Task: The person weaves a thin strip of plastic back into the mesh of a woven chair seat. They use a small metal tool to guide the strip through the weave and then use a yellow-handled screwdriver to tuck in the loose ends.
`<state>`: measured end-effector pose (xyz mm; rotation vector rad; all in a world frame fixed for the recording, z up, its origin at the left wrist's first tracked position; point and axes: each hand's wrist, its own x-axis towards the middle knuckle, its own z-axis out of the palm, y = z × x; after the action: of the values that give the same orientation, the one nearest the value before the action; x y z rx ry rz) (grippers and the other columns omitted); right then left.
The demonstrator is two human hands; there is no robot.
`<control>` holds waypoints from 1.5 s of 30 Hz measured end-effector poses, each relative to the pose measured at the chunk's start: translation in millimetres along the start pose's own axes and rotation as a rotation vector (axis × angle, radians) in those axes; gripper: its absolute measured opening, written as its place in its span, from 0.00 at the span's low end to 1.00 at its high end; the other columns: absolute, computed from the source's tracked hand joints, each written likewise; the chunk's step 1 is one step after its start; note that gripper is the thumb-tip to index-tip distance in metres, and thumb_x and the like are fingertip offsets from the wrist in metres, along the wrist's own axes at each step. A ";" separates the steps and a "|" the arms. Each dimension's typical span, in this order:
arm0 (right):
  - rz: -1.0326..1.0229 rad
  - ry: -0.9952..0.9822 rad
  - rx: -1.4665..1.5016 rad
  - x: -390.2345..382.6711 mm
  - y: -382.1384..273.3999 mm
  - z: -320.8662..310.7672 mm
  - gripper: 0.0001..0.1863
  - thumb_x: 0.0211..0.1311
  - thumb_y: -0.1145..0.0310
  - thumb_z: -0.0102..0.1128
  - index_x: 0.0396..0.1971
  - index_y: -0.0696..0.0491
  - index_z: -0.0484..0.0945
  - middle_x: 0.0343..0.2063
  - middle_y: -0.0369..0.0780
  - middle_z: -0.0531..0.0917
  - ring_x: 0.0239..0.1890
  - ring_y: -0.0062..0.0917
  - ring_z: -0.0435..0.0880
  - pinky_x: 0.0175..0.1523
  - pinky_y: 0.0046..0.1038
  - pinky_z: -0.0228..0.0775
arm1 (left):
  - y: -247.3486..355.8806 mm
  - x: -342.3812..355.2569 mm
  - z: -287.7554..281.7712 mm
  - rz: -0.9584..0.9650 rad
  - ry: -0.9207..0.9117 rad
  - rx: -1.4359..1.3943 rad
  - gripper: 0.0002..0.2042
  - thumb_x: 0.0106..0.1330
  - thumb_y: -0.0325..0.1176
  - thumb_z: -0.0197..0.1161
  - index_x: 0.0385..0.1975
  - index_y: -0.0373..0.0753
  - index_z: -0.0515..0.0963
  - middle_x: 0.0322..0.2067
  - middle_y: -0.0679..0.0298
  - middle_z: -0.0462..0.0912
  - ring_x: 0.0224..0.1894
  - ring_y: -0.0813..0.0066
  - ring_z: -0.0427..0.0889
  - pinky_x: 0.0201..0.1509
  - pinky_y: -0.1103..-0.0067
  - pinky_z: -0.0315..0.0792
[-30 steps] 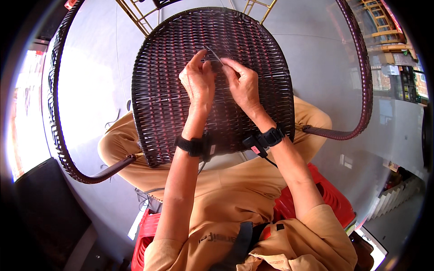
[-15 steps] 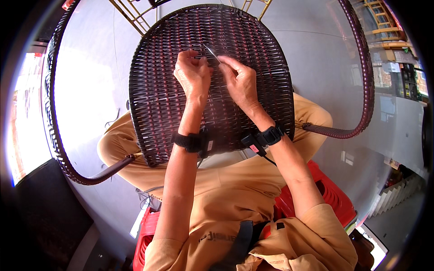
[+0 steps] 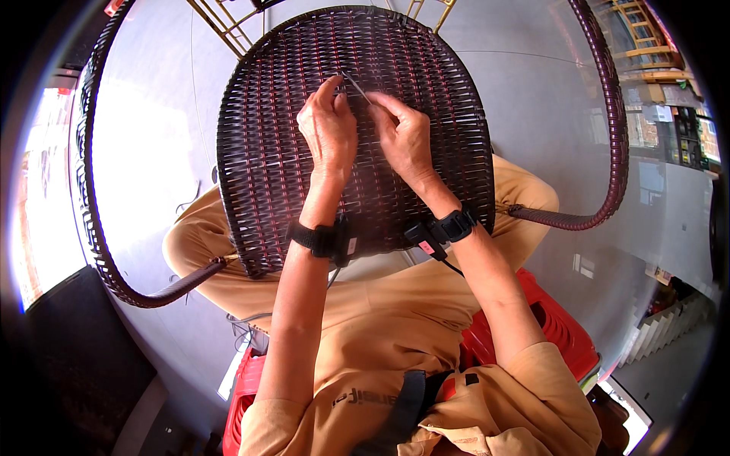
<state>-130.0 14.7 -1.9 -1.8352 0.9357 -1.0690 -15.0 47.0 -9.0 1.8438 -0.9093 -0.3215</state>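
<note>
A woven dark brown and reddish wicker chair part (image 3: 281, 175), with a rounded far edge, lies across my lap. My right hand (image 3: 405, 140) pinches a slim, pointed metal tool (image 3: 355, 87), whose thin tip slants to the far left over the weave. Just left of the tool is my left hand (image 3: 328, 133), its fingers curled and the index fingertip close to the tool's tip. Whatever those left fingers grip, if anything, is too small or hidden to tell. Both wrists wear black straps with small boxes.
Curved wicker-wrapped arms (image 3: 617, 137) loop out on both sides of the woven panel. Gold-coloured metal frames (image 3: 220, 26) stand beyond its far edge. I sit on red plastic (image 3: 559, 327), over a grey floor (image 3: 532, 83). Wooden frames (image 3: 646, 45) stand at the far right.
My left hand has shifted slightly, its index finger lifting away from me toward the tool's tip. My right hand and the tool stay almost in place.
</note>
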 end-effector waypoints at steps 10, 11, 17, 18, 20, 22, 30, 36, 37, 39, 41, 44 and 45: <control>-0.023 0.024 0.012 0.0 2.7 1.0 0.12 0.58 0.78 0.60 0.42 0.62 0.79 0.20 0.47 0.81 0.16 0.15 0.70 0.23 0.21 0.63 | 22.2 3.7 -7.1 -0.072 -0.099 0.158 0.16 0.59 0.23 0.57 0.48 0.33 0.77 0.33 0.48 0.81 0.38 0.50 0.81 0.45 0.64 0.73; -0.018 0.008 -0.008 0.3 2.9 1.0 0.11 0.58 0.78 0.60 0.42 0.62 0.79 0.20 0.47 0.81 0.16 0.15 0.70 0.23 0.21 0.63 | 20.3 4.3 -6.9 -0.072 -0.099 0.159 0.16 0.59 0.23 0.57 0.48 0.33 0.77 0.33 0.48 0.81 0.38 0.50 0.81 0.45 0.64 0.73; -0.031 0.021 0.002 -0.4 3.3 2.7 0.11 0.58 0.76 0.60 0.41 0.60 0.80 0.15 0.44 0.77 0.14 0.15 0.68 0.21 0.22 0.59 | 21.9 2.3 -13.5 -0.208 -0.058 -0.162 0.10 0.61 0.22 0.59 0.41 0.28 0.75 0.27 0.53 0.83 0.21 0.75 0.83 0.25 0.81 0.78; -0.031 0.021 0.002 -1.0 4.4 2.9 0.11 0.58 0.76 0.60 0.41 0.60 0.80 0.15 0.44 0.77 0.14 0.15 0.68 0.21 0.22 0.59 | 19.2 1.8 -13.9 -0.214 -0.048 -0.224 0.09 0.61 0.23 0.60 0.40 0.27 0.74 0.27 0.53 0.83 0.21 0.75 0.83 0.24 0.82 0.78; -0.045 0.033 0.003 -0.2 6.1 3.0 0.11 0.58 0.75 0.61 0.42 0.59 0.80 0.15 0.44 0.77 0.13 0.16 0.67 0.20 0.23 0.59 | 17.2 1.9 -14.8 -0.265 -0.036 -0.321 0.10 0.61 0.26 0.62 0.36 0.23 0.74 0.27 0.54 0.83 0.22 0.73 0.84 0.22 0.83 0.78; -0.041 0.029 -0.002 0.2 5.6 2.6 0.11 0.58 0.75 0.61 0.42 0.59 0.80 0.15 0.43 0.77 0.13 0.16 0.67 0.20 0.23 0.59 | 22.1 0.9 -17.1 -0.287 -0.045 -0.271 0.10 0.61 0.26 0.63 0.35 0.24 0.75 0.26 0.54 0.83 0.22 0.73 0.84 0.22 0.83 0.78; -0.028 0.028 -0.006 -0.9 6.1 2.9 0.11 0.58 0.74 0.62 0.42 0.58 0.80 0.15 0.43 0.77 0.13 0.16 0.67 0.20 0.23 0.58 | 21.2 -2.2 -13.5 -0.274 -0.054 -0.090 0.08 0.60 0.27 0.63 0.34 0.27 0.78 0.23 0.55 0.82 0.21 0.73 0.84 0.20 0.84 0.76; -0.025 0.023 -0.008 -0.6 4.6 3.4 0.11 0.58 0.74 0.62 0.42 0.58 0.80 0.14 0.43 0.76 0.12 0.17 0.66 0.20 0.23 0.58 | 4.9 -2.5 -6.6 -0.072 0.052 0.067 0.06 0.56 0.27 0.64 0.26 0.29 0.77 0.21 0.54 0.77 0.24 0.62 0.80 0.31 0.70 0.73; -0.028 0.023 -0.005 -0.7 4.9 3.7 0.11 0.58 0.74 0.62 0.42 0.58 0.80 0.14 0.43 0.76 0.12 0.17 0.66 0.20 0.24 0.58 | 4.0 -2.3 -6.3 -0.093 0.053 0.068 0.07 0.55 0.28 0.65 0.26 0.30 0.77 0.21 0.54 0.77 0.25 0.60 0.78 0.33 0.68 0.72; -0.029 0.026 -0.005 -0.5 6.3 3.1 0.11 0.58 0.74 0.62 0.42 0.58 0.80 0.14 0.43 0.76 0.12 0.17 0.66 0.20 0.24 0.58 | 7.7 -2.4 -6.5 -0.113 0.051 0.067 0.07 0.54 0.29 0.65 0.25 0.30 0.78 0.22 0.53 0.76 0.27 0.58 0.77 0.35 0.66 0.71; -0.044 0.033 -0.007 -0.5 6.7 3.2 0.11 0.58 0.75 0.62 0.42 0.58 0.80 0.15 0.44 0.76 0.12 0.18 0.66 0.20 0.24 0.58 | 12.4 -3.4 -9.3 -0.135 0.014 0.088 0.08 0.54 0.30 0.66 0.23 0.31 0.77 0.22 0.53 0.77 0.25 0.58 0.78 0.33 0.68 0.71; -0.038 0.031 -0.002 -0.3 5.6 3.2 0.11 0.58 0.75 0.62 0.41 0.58 0.80 0.15 0.44 0.77 0.12 0.18 0.67 0.20 0.24 0.58 | 9.1 -3.8 -8.9 -0.144 0.026 0.048 0.09 0.54 0.31 0.65 0.22 0.31 0.78 0.21 0.54 0.79 0.23 0.58 0.79 0.32 0.69 0.72; -0.039 0.030 -0.002 -0.1 4.7 3.6 0.11 0.58 0.75 0.62 0.41 0.58 0.80 0.15 0.44 0.77 0.12 0.18 0.67 0.20 0.24 0.58 | 9.4 -3.7 -9.4 -0.145 0.027 0.049 0.09 0.54 0.31 0.65 0.22 0.31 0.78 0.21 0.54 0.79 0.23 0.58 0.79 0.32 0.69 0.72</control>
<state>-127.7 13.8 -7.4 -1.8502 0.9222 -1.1224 -16.1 54.1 2.8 1.9592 -0.7726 -0.3657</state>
